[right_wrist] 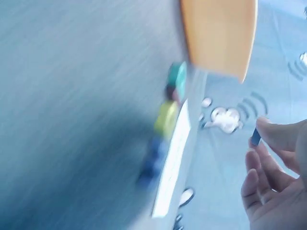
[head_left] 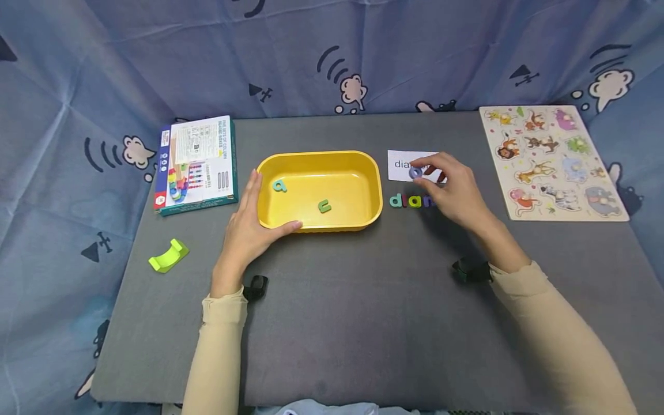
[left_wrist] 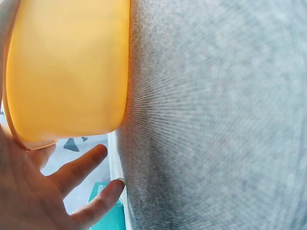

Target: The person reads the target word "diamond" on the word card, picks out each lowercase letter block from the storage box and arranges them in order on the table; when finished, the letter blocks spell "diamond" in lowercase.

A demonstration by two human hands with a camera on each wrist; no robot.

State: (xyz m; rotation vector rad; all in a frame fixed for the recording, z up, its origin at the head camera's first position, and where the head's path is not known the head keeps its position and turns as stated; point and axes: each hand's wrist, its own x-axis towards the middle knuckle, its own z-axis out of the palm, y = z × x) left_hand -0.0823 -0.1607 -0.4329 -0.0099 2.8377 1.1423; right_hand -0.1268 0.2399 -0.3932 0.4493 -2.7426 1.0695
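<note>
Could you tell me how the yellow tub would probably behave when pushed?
The yellow tub would probably slide rather than tip, as it looks wide and low on the grey table. Its thin-looking walls suggest it is fairly light. The teal letter and green letter seem loose inside, so they may shift.

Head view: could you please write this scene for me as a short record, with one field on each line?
Left hand: rests against the left side of the yellow tray, thumb along its near rim
Right hand: pinches a small blue-purple piece, over the white card in this view
In tray: blue letter, green letter
Letter row: teal d, dark red i, yellow-green a, purple letter partly hidden
Card text: begins "dia", rest covered
Left of tray: box, lime-green curved piece
Far right: animal board
</note>
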